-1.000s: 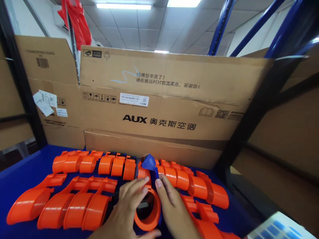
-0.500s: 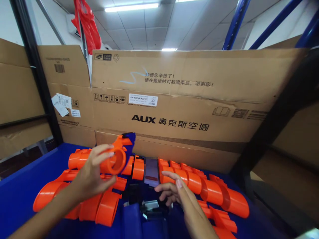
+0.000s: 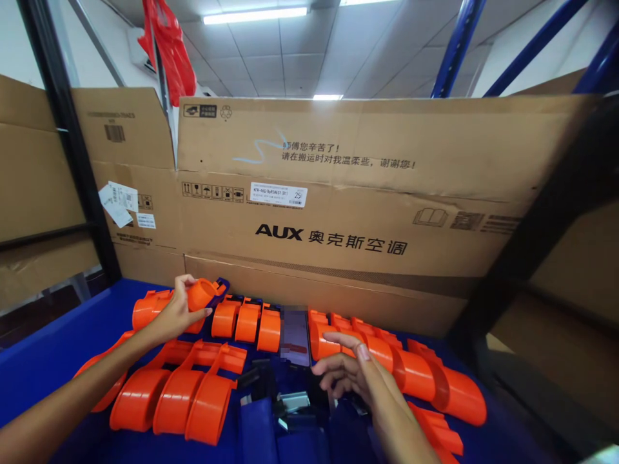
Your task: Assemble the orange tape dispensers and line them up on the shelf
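Over the blue surface point(image 3: 53, 351), left grip point(image 3: 178, 310) clasps an orange part point(image 3: 200, 295) (right grip point(image 3: 362, 374) unclenched).

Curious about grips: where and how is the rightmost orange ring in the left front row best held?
Probably grip the orange ring by its right rim, from the right: its mouth opens that way, while a neighbouring ring crowds its left.
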A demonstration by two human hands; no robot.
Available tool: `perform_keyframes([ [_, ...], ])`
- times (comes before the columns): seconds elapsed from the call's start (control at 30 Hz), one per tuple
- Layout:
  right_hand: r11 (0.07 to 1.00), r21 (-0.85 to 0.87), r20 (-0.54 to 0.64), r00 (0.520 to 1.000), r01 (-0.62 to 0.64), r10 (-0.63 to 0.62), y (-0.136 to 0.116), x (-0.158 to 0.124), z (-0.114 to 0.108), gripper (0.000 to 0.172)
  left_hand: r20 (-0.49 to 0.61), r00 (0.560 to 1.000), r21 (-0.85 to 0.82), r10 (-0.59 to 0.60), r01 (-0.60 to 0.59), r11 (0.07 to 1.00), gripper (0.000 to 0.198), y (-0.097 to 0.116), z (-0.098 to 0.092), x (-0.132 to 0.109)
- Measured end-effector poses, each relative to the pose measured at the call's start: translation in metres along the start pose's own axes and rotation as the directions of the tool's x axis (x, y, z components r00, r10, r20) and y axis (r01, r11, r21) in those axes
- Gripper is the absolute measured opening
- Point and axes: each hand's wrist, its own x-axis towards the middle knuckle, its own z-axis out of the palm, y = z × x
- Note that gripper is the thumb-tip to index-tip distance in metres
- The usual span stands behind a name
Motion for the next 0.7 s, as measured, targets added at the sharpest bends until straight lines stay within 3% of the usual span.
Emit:
perform_keyframes([
  [0.27, 1.000, 0.004, 0.006, 1.000, -0.007, 0.007, 0.000, -0.003, -0.002, 0.055, 0.168, 0.986, 0.051, 0.016, -0.025, 0.998, 0.059, -0.005, -0.021, -0.004],
  [0.5, 1.000, 0.013, -0.002, 1.000, 0.003, -0.003, 0.000, -0.002, -0.001, 0.054, 0.398, 0.914, 0.084, 0.080, -0.123, 0.989, 0.065, 0.005, -0.025, -0.003],
  [0.63, 1.000, 0.010, -0.011, 1.000, 0.014, -0.014, -0.002, -0.002, -0.003, 0.055, 0.417, 0.905, 0.107, 0.080, -0.136, 0.985, 0.078, 0.006, -0.026, -0.003],
  [0.7, 1.000, 0.005, 0.004, 1.000, 0.018, -0.018, -0.002, -0.002, -0.003, 0.054, 0.358, 0.931, 0.113, 0.070, -0.118, 0.987, 0.088, 0.002, -0.032, 0.000],
])
